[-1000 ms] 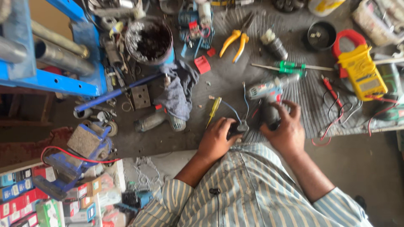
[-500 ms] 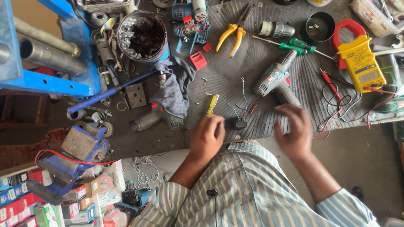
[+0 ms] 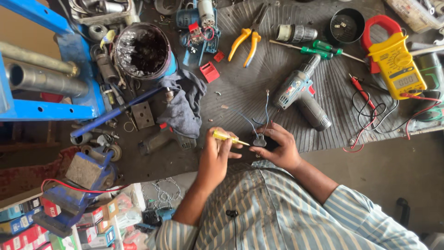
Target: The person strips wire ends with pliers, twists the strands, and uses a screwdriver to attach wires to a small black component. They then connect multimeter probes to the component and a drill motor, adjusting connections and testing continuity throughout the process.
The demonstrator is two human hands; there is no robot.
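Yellow-handled screwdriver (image 3: 225,136) now gripped in left hand (image 3: 214,155), tip at small black part (image 3: 260,141) pinched by right hand (image 3: 280,146); earlier both rested empty.

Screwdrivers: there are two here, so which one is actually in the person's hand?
The yellow-handled screwdriver, gripped in the left hand. The green-handled screwdriver lies untouched on the ribbed mat, near the pliers.
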